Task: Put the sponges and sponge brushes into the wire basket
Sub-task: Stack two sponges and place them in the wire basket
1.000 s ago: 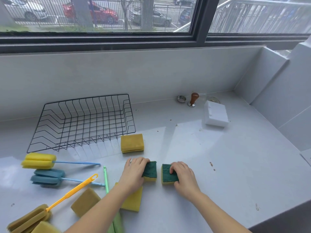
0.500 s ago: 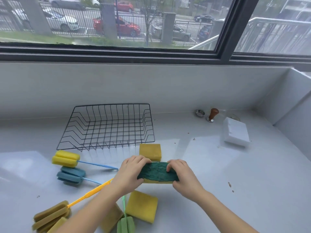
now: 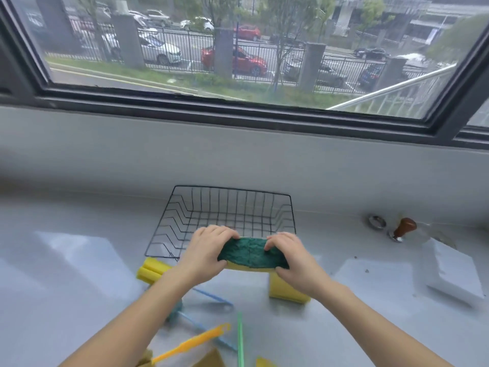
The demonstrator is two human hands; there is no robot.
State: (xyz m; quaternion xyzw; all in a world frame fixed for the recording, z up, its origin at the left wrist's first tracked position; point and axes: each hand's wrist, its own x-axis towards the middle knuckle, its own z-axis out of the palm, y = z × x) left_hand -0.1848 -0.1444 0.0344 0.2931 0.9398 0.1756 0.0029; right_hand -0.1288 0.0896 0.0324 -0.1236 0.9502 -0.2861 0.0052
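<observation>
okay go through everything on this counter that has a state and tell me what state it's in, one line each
wire basket: upright, empty
green-topped sponges: two pressed end to end, lifted at the basket's near edge
left hand: gripping the left sponge
right hand: gripping the right sponge
plain yellow sponge: lying on the counter
yellow sponge brush: lying outside the basket

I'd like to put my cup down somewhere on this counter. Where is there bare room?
Bare counter lies left of the wire basket, and between the plain yellow sponge and the white block. It is crowded near the bottom edge, around the sponge brushes.
</observation>
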